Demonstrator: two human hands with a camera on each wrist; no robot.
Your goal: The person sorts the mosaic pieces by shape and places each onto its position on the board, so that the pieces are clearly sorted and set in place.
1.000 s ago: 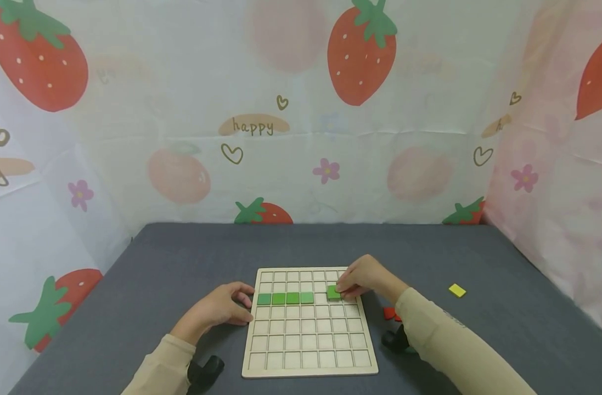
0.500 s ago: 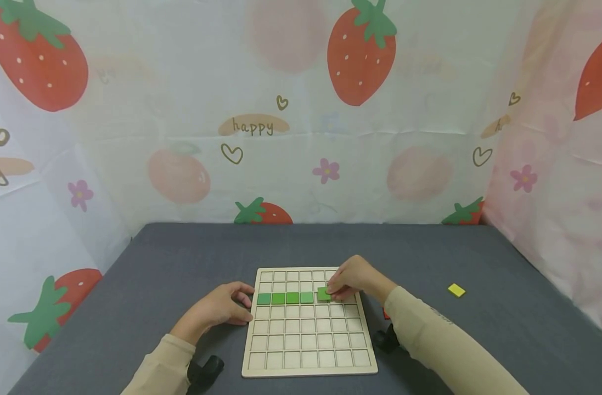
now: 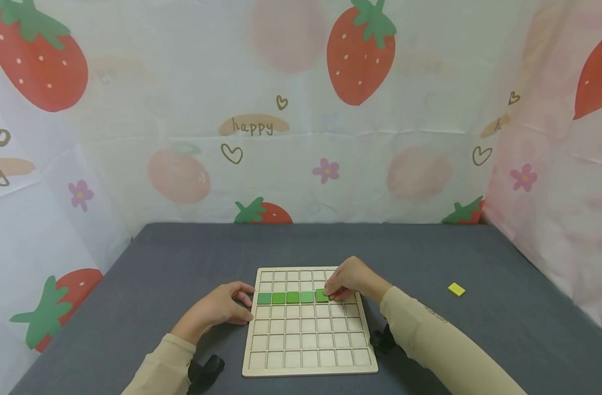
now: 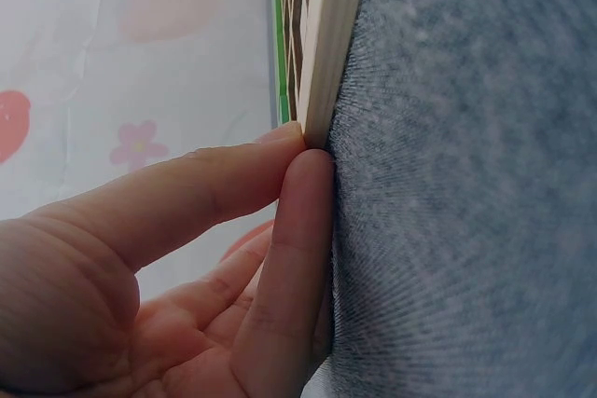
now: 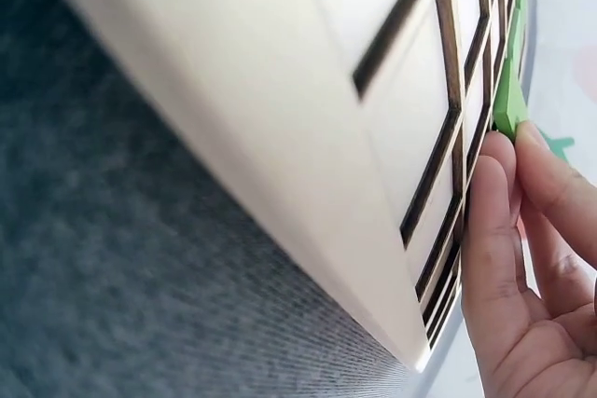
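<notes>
A pale wooden grid board lies on the dark cloth. Four-sided tiles in shades of green sit side by side in its third row from the back. My right hand pinches a green tile between thumb and fingers, just right of that row. In the right wrist view the pinched green tile stands tilted over the cells, one edge raised. My left hand rests against the board's left edge; in the left wrist view its fingertips touch the wooden rim.
A yellow tile lies apart on the dark table cloth, right of the board. Black wrist devices sit below both sleeves. A curtain printed with strawberries hangs behind the table and along its sides.
My right hand has moved left over the board, bringing the green tile beside the others in the row. The right forearm now covers the red tiles seen earlier. My left hand has stayed put.
</notes>
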